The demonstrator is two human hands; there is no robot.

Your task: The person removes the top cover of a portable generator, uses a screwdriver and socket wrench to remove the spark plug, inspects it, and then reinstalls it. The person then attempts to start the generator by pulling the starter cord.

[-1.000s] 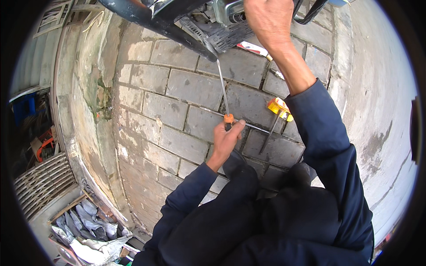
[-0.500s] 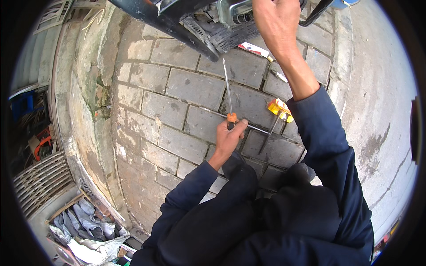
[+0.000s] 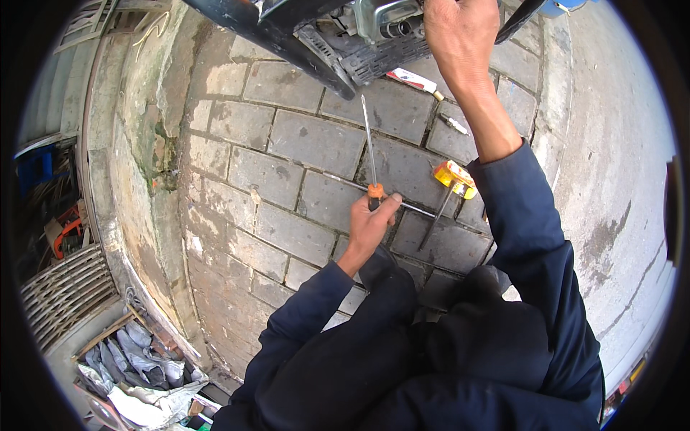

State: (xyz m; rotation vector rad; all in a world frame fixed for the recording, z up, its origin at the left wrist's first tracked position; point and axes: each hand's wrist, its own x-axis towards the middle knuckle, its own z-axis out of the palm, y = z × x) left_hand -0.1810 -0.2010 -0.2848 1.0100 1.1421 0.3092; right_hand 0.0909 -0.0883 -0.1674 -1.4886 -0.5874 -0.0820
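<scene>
— What is biggest around you?
— The grey stone paving [image 3: 266, 176] fills the middle of the frame. Above it, cut by the top edge, is the black machine [image 3: 381, 57].
— How should you work there well?
— I think my right hand [image 3: 463, 39] should go by gentle feeling and not by force, because the room is narrow. The tool in my other hand should stay clear of the black bar, so that it scratches nothing.
— And this right grip, how wide is it?
— I cannot tell. It is at the machine, at the top of the frame, but my fingertips are hidden.
— What about the other one?
— My left hand [image 3: 372, 221], in the centre, is curled firmly round the handle of a screwdriver [image 3: 371, 151]. The thumb lies over it, and the blade points to the top of the frame.
— What lies near?
— Beside this hand, a T-shaped wrench [image 3: 420, 210]; right of centre, a yellow box [image 3: 454, 172]; and higher, the smallest, what looks like a spark plug [image 3: 454, 124].
</scene>
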